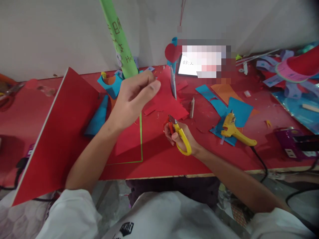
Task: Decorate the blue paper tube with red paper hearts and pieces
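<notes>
My left hand (134,98) is raised over the table, thumb and fingers pinched together. At its fingertips is a piece of red paper (165,99) with curved edges; whether the fingers grip it or something smaller cannot be made out. My right hand (183,132), lower and to the right, is closed around scissors (185,142) with a yellow handle loop and a red part. Their short dark blades point up toward the red paper's lower edge, and most of the grip is hidden by the fingers.
A red board (59,132) stands tilted beside my left forearm. A green tube (122,46) with writing rises behind my left hand. Rightward lie blue paper (240,111), a yellow glue gun (236,131) with a cord, and a purple box (289,142). A lit screen (190,64) stands behind.
</notes>
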{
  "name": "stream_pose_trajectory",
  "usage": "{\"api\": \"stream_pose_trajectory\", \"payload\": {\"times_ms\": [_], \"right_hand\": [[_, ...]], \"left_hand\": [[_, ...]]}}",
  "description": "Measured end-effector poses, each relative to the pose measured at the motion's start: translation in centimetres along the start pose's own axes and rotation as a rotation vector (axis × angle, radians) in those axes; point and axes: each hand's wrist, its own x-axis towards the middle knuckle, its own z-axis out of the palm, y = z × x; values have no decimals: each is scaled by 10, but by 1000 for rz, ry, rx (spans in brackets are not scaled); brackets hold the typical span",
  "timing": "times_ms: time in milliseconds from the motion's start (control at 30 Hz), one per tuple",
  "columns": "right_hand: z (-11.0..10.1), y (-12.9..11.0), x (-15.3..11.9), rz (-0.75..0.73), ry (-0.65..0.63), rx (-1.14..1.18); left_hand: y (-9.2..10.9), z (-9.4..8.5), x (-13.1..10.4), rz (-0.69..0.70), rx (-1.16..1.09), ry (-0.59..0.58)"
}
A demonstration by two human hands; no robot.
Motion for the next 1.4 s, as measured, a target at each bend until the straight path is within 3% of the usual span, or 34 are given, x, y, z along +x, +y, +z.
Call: {"api": "stream_pose_trajectory", "payload": {"times_ms": [167,333,600,1033,1400], "right_hand": [[0,-4,1,-22,-4,-64],[0,-4,1,-10,2,-109],[4,-2,1,-6,47,-69],[3,-1,-1,1,34,-24],[2,0,0,-3,9,-44]], "left_hand": [[1,1,2,71,7,90],[-9,-1,5,159,28,85],[-2,4,-3,27,157,107],[-7,8,-1,146,103,126],[0,8,-3,66,88,104]]}}
